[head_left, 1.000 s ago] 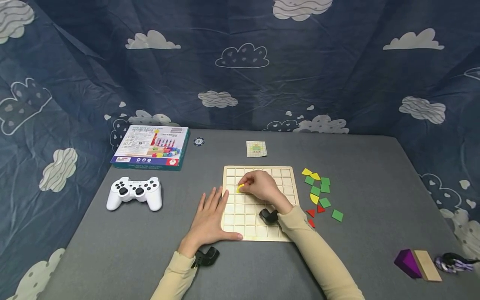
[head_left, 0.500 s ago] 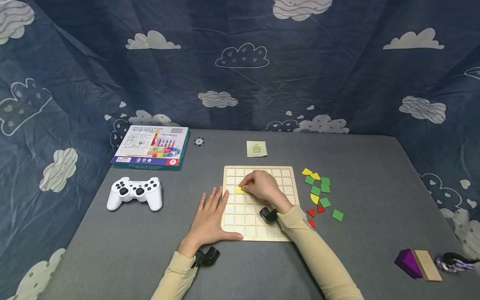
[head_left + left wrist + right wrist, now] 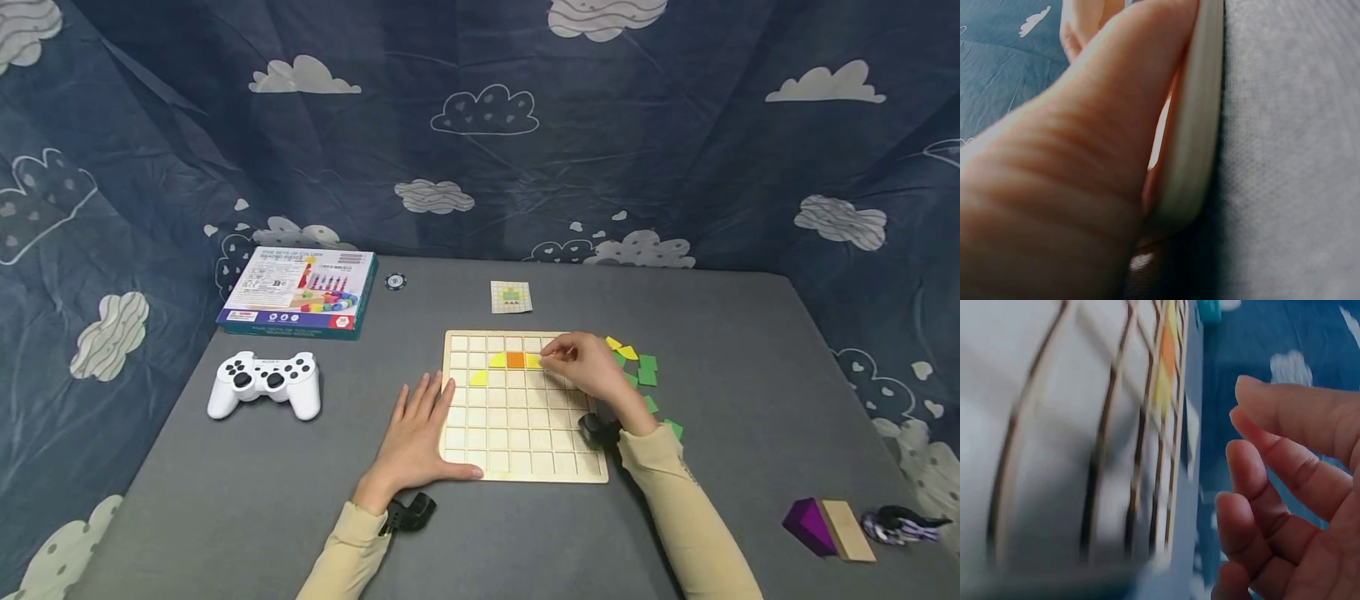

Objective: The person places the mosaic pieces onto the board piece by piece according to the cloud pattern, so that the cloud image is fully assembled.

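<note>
A pale wooden grid board [image 3: 517, 462] lies on the table. My left hand [image 3: 416, 437] rests spread along its left edge, thumb at the near-left edge; the left wrist view shows the thumb [image 3: 1104, 94] against the board's side. On the grid sit an orange square tile [image 3: 515, 360], a yellow tile [image 3: 497, 360] to its left, another yellow tile [image 3: 533, 361] to its right and a yellow quarter-round tile [image 3: 478, 378] one row nearer. Over the board's right part hovers my right hand [image 3: 592, 367], fingers loosely bent; the right wrist view shows nothing between them.
Green tiles [image 3: 647, 371] and yellow tiles [image 3: 627, 352] lie right of the board, partly behind the right arm. A small pattern card [image 3: 511, 297] lies beyond the board. Left stand a game controller [image 3: 264, 383] and a box [image 3: 300, 292]. A purple block [image 3: 810, 527] is far right.
My right hand has let go of the yellow quarter-round tile and moved right, uncovering the orange tile and other yellow tiles. The left hand stays at the board's edge.
</note>
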Demonstrator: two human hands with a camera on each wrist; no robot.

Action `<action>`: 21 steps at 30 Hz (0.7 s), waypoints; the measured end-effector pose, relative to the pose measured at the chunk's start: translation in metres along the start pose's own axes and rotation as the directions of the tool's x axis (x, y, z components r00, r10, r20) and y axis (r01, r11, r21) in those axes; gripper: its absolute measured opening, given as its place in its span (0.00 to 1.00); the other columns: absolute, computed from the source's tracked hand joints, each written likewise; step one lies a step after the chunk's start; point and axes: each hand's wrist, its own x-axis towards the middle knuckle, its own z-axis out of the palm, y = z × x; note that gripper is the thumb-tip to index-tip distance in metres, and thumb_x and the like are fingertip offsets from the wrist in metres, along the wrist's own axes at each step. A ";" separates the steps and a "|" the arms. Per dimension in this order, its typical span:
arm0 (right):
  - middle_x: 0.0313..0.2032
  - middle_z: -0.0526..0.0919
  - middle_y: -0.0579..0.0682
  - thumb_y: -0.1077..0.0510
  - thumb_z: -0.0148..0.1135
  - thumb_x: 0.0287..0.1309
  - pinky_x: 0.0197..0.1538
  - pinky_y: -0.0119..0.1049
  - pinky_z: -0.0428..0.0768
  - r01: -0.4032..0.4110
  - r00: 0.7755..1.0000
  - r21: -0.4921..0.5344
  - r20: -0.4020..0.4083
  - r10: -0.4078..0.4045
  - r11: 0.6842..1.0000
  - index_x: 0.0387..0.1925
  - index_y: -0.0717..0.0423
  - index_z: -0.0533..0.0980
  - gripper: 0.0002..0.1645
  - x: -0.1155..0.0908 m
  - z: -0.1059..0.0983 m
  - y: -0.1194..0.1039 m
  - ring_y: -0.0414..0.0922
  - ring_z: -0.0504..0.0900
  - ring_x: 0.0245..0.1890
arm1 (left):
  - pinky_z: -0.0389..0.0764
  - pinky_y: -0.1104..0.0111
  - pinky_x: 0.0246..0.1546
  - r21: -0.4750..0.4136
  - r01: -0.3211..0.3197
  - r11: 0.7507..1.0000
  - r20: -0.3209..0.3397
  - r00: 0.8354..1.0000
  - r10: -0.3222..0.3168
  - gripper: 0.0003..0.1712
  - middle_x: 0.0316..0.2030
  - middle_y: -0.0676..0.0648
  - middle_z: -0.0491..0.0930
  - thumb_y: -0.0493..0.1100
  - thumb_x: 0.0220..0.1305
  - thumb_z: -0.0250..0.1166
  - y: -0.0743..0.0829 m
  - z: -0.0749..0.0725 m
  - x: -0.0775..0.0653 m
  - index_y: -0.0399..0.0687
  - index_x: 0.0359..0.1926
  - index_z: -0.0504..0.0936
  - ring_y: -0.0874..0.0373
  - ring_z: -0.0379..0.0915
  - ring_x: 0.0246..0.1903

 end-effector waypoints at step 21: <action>0.34 0.82 0.56 0.50 0.68 0.55 0.30 0.43 0.71 -0.335 0.942 -0.240 -0.100 0.320 0.911 0.43 0.63 0.81 0.21 -0.026 -0.052 0.064 0.51 0.77 0.31 | 0.31 0.52 0.67 -0.002 -0.019 1.000 -0.012 1.000 0.019 0.75 0.73 0.40 0.40 0.82 0.36 0.62 -0.002 0.001 -0.001 0.43 0.75 0.43 0.48 0.30 0.72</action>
